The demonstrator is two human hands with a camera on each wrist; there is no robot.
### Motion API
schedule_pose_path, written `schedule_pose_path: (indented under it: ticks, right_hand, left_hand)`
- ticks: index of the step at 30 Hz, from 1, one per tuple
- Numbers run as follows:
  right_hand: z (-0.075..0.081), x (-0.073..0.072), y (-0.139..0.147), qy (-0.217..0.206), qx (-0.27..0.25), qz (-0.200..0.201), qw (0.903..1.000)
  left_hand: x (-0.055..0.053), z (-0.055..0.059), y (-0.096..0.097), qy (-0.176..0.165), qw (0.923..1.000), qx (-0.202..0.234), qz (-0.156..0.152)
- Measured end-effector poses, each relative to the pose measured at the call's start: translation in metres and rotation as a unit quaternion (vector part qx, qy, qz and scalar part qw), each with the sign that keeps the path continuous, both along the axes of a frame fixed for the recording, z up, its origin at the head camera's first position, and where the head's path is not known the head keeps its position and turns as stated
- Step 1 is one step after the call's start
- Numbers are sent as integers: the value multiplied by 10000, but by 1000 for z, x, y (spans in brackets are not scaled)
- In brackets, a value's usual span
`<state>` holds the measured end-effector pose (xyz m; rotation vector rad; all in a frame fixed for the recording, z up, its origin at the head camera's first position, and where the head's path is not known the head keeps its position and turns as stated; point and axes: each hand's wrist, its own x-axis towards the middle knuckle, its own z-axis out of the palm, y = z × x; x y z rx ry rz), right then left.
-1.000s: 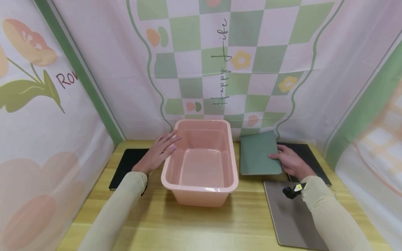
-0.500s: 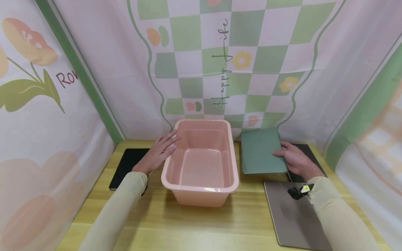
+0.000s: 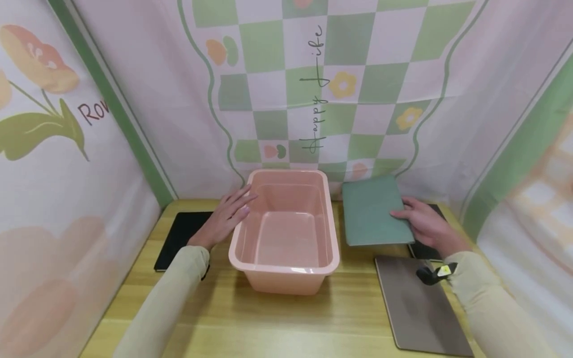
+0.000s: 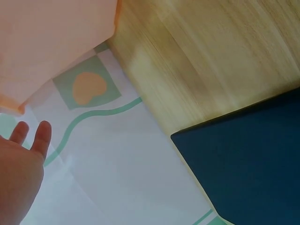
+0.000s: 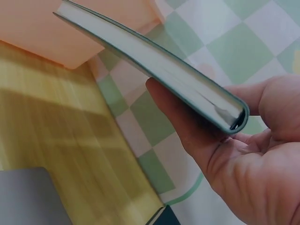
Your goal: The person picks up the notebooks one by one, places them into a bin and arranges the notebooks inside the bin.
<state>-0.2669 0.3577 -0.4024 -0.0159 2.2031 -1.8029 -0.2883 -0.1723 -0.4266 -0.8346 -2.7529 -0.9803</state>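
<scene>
My right hand (image 3: 427, 223) grips a green hardcover notebook (image 3: 373, 211) by its right edge, thumb on the cover. The right wrist view shows the notebook (image 5: 154, 61) tilted above the table, its white page block edge-on, with the fingers beneath it. My left hand (image 3: 224, 219) lies at the left rim of a pink plastic basin (image 3: 286, 270), fingers straight and spread. From the left wrist view, that hand (image 4: 21, 168) shows only in part, beside the basin wall (image 4: 56, 42). Nothing lies inside the basin.
A black notebook (image 3: 179, 238) lies left of the basin. At right, another dark notebook (image 3: 425, 252) is partly covered by the right hand, and a brown-grey notebook (image 3: 416, 308) lies nearer. Printed curtains (image 3: 309, 114) close off the back and sides.
The right hand has moved rightward, lifting the green notebook's far edge slightly and uncovering more of the brown-grey notebook. The left hand stays at the basin's rim.
</scene>
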Motion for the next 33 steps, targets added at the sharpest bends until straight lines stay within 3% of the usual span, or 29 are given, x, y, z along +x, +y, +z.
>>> schedule_pose_path:
  ticks: [6, 14, 25, 33]
  right_hand:
    - [12, 8, 4, 81, -106, 213, 9997]
    - [25, 16, 5, 98, -103, 356, 9993]
    - [41, 23, 8, 4, -299, 397, 9988]
    - [67, 14, 8, -255, -377, 372, 9983]
  left_hand:
    - [7, 1, 3, -21, 9999, 138, -90]
    - [20, 5, 5, -71, 10000, 31, -1]
    - [36, 6, 7, -258, 9993, 211, 174]
    - [31, 7, 10, -383, 9988, 183, 262]
